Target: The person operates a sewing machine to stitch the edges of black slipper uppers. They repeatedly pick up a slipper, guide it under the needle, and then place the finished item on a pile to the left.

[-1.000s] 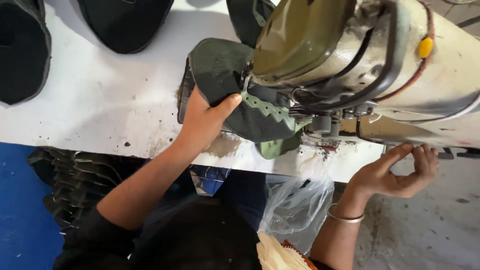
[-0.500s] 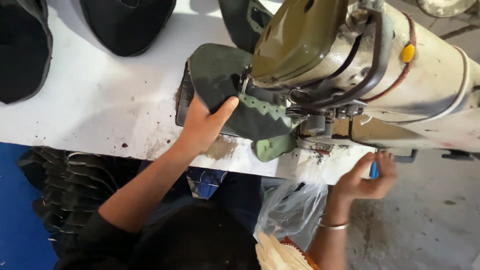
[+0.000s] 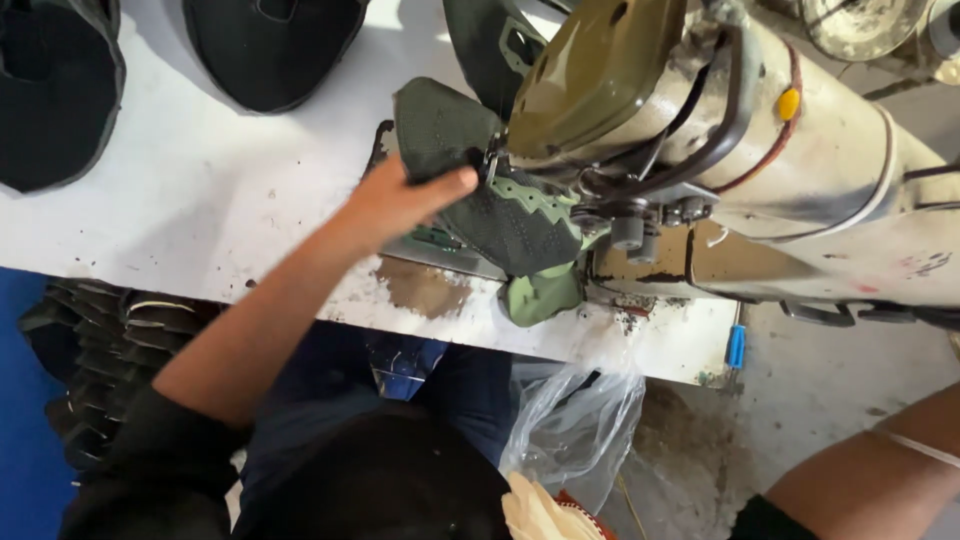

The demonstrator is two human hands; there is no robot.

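Observation:
My left hand [image 3: 400, 205] grips a dark green knitted shoe upper [image 3: 470, 170] with lighter green zigzag trim, holding it against the olive head of a sewing machine [image 3: 600, 70]. The upper lies partly under the machine's needle area, and a light green flap [image 3: 545, 295] hangs over the table edge. Only my right forearm [image 3: 880, 470], wearing a thin bangle, shows at the lower right; its hand is out of the picture.
A worn white table [image 3: 200, 220] carries black shoe uppers at the top left [image 3: 50, 90] and top middle [image 3: 270, 45]. The machine's cream body [image 3: 850, 170] stretches right. A stack of dark pieces [image 3: 90, 350] sits below left; a clear plastic bag [image 3: 570, 420] hangs under the table.
My right hand, which was raised near the table's right edge under the machine, has dropped out of view. My left hand has shifted slightly up on the shoe upper.

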